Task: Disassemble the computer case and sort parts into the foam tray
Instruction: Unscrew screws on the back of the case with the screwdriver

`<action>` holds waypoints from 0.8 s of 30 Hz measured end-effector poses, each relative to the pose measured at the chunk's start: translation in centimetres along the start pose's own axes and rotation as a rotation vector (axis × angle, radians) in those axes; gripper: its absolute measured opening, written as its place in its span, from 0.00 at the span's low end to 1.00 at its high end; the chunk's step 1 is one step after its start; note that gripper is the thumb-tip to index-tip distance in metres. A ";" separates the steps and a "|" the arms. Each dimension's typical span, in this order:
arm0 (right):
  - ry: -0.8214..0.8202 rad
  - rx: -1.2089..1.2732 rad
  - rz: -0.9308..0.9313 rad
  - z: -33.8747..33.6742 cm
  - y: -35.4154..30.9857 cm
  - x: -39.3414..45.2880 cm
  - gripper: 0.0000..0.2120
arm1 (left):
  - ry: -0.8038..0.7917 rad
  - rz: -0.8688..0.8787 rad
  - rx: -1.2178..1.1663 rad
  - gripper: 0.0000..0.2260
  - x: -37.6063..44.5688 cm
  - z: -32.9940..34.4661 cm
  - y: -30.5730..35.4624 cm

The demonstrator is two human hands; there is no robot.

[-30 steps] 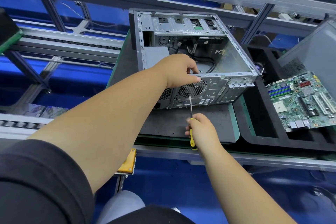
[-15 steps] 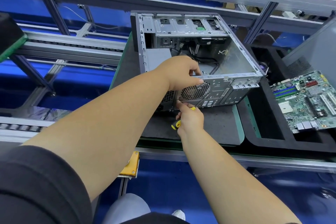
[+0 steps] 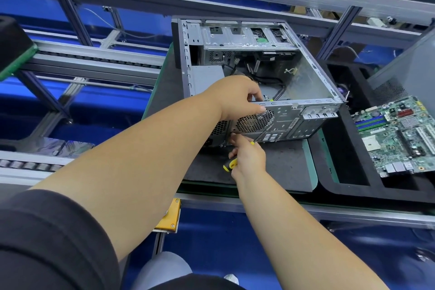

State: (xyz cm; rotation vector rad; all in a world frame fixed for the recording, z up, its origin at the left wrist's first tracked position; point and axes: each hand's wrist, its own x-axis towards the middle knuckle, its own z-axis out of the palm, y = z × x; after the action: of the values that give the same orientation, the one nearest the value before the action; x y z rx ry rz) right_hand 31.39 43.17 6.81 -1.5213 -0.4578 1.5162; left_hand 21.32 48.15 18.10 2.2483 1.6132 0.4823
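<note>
An open grey computer case (image 3: 306, 82) lies on a dark foam mat (image 3: 282, 167), its rear panel facing me. My left hand (image 3: 237, 96) grips the top edge of that rear panel above the round fan grille (image 3: 255, 121), fingers curled over into the case. My right hand (image 3: 247, 158) holds a yellow-and-black screwdriver (image 3: 229, 163); its shaft slants up to the right against the rear panel, and the hand's fingertips touch the panel below the grille. A black foam tray (image 3: 348, 167) to the right carries a green motherboard (image 3: 400, 134).
A grey side panel (image 3: 409, 73) leans at the far right behind the motherboard. Aluminium conveyor rails (image 3: 94, 54) run to the left and behind. A yellow bracket (image 3: 168, 216) hangs under the bench's front edge. Blue floor shows below.
My right hand has moved up from the mat to the case's rear panel, turning the screwdriver from upright to slanted. My left hand has kept its grip on the panel's edge.
</note>
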 end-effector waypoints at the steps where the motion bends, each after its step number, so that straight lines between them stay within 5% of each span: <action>1: -0.001 0.005 0.004 0.1 0.0 0.0 0.04 | 0.001 0.000 0.002 0.14 0.0 0.0 0.0; 10: -0.001 -0.014 0.021 -3.2 0.3 0.7 0.03 | 0.001 -0.003 -0.042 0.10 -0.2 -0.3 -0.1; 24: 0.283 -0.019 -0.067 -18.2 -10.0 8.5 0.07 | 0.003 -0.138 -0.073 0.08 -0.2 -0.3 0.9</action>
State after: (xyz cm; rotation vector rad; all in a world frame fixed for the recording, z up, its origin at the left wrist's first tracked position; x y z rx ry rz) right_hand 53.02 48.95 6.58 -1.6865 -0.3542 1.2240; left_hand 21.90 47.75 18.73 2.0678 1.7098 0.4998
